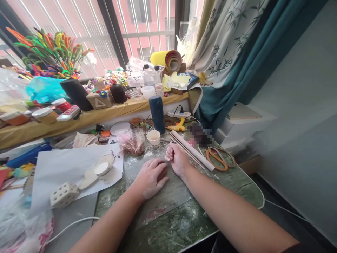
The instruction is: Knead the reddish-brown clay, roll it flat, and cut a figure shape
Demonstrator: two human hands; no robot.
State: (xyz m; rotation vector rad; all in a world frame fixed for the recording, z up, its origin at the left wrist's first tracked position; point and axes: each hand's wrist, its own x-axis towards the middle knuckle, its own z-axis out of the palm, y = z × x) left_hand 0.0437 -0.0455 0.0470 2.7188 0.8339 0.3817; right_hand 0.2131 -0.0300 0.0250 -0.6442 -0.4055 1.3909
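Note:
My left hand (151, 179) rests palm down, curved over a reddish-brown lump of clay (163, 173) that shows between thumb and fingers. Most of that lump is hidden. Under it lies a clear plastic sheet (176, 196), smeared with pale and reddish residue. Just beyond, my right hand (177, 159) is closed, its fingers curled in and dusted white. Whatever it may hold is hidden. A paper cup (153, 138) and a plastic bag with reddish-brown material (131, 142) stand past my left hand.
To the right lie a white roller (193, 151), thin sticks (184, 149), orange-handled scissors (217, 160) and a yellow glue gun (177, 125). A dark blue bottle (157, 114) stands behind. On white paper (55, 165) at left sit a white dice-shaped block (64, 194) and a lidded cup (105, 171).

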